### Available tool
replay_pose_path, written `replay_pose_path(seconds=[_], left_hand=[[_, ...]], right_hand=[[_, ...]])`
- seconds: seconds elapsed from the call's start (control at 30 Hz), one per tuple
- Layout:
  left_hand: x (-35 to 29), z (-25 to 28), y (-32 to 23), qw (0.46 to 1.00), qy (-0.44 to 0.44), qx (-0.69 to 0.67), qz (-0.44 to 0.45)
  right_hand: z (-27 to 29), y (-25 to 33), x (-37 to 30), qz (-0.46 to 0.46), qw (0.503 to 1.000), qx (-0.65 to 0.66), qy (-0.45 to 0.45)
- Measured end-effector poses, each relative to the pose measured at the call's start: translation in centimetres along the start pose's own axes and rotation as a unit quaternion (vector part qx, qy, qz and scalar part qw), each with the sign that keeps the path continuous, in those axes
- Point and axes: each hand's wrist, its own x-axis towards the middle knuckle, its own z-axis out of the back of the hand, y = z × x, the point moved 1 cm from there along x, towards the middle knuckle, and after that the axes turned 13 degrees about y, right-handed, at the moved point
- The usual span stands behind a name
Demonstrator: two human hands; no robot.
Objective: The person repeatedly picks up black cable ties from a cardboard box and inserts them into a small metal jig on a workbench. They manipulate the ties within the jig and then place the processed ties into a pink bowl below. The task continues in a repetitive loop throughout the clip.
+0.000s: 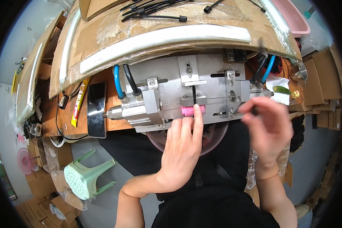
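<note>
Head view: the left hand (181,152) is resting its index fingertip on the pink piece (187,111) at the metal fixture (169,78), other fingers loosely bending, gripping nothing; right hand (269,129) is half-curling nearby (too blurry to tell if it's holding anything).

Surface (51,123): brown, wood-like. Metal base plate (171,78) lies across its middle, near edge overhanging. Left of plate: black phone (97,110); beside that, yellow packet (79,106); farther left, thin black cable (57,114). Right side: white paper (279,99).

Tiny print on yellow wrapper (80,102), metal cylinder (132,112)
</note>
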Motion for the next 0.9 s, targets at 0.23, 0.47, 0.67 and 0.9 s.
replay_pose_path(seconds=[0.23,0.47,0.67,0.9], left_hand=[[9.6,8.6,4.2,0.968,-0.243,-0.025,-0.049],[12.7,11.6,6.5,0.985,-0.137,-0.083,-0.068],[10.4,12.8,4.8,0.97,-0.11,-0.215,-0.026],[5.9,14.5,8.1,0.941,-0.054,-0.323,-0.087]], right_hand=[[-5.9,-1.6,-3.8,0.007,0.982,-0.127,0.142],[-6.9,-1.8,-3.3,0.016,0.978,-0.145,0.152],[-6.7,-1.8,-3.6,0.043,0.983,-0.143,0.109],[-7.2,-2.2,-3.7,0.021,0.976,-0.146,0.158]])
